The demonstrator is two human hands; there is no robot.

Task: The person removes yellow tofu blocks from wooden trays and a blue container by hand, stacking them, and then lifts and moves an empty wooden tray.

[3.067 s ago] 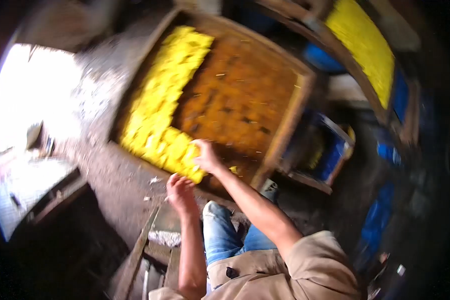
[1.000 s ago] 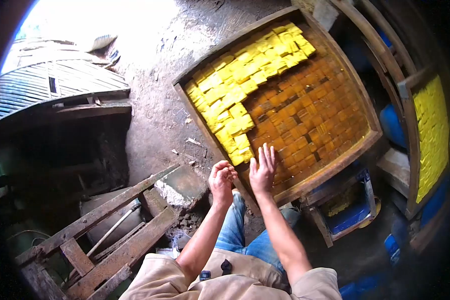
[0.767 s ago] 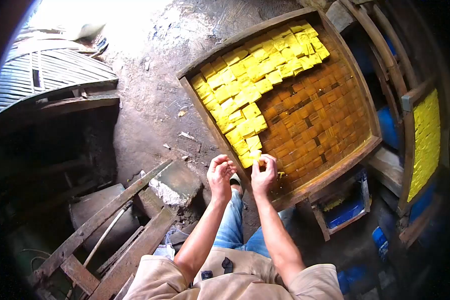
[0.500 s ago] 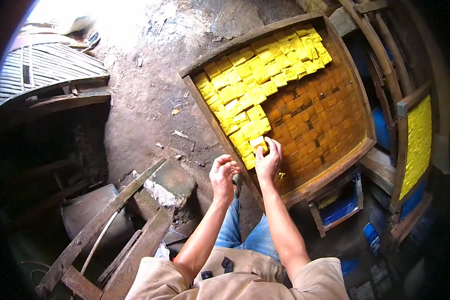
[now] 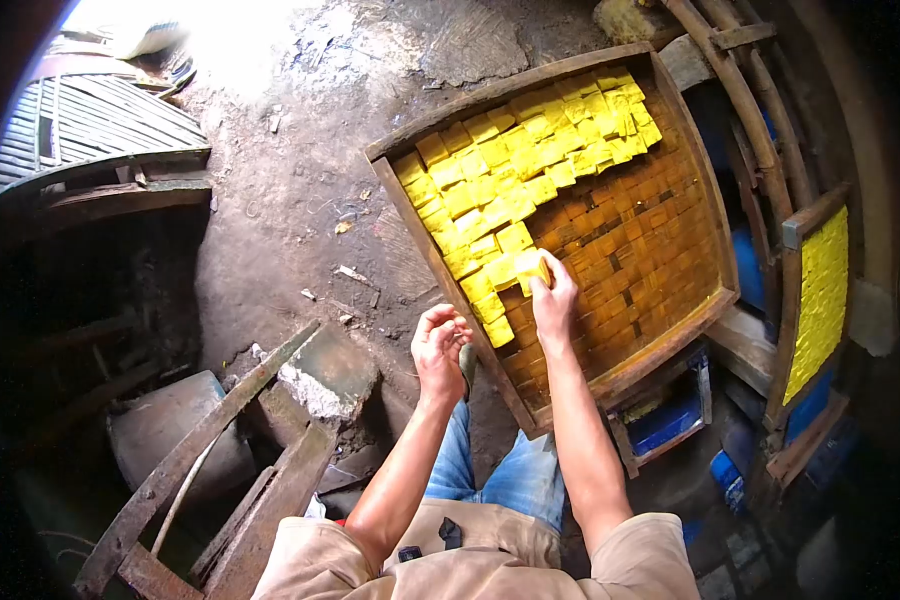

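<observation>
My right hand [image 5: 556, 308] pinches a yellow tofu block [image 5: 532, 270] between thumb and fingers, tilted over the lower end of the laid rows. Other yellow tofu pieces [image 5: 480, 185] lie side by side, some overlapping, along the left and far sides of a wood-framed woven tray [image 5: 635, 245]. Just outside the tray's left rim, my left hand [image 5: 438, 350] hovers with fingers loosely curled and a gap to the thumb; nothing shows in it.
A second frame filled with yellow pieces [image 5: 818, 300] leans at the right, beside wooden poles [image 5: 760, 120]. Below the tray is a blue-lined wooden frame [image 5: 670, 428]. Rough planks [image 5: 270, 520] and a stone block [image 5: 330, 372] stand at the lower left. A slatted surface [image 5: 100, 130] is at the upper left.
My right hand has moved slightly up and right, and the tofu block in it is now tilted off the row. My left hand has shifted a little left and down, its fingers more curled.
</observation>
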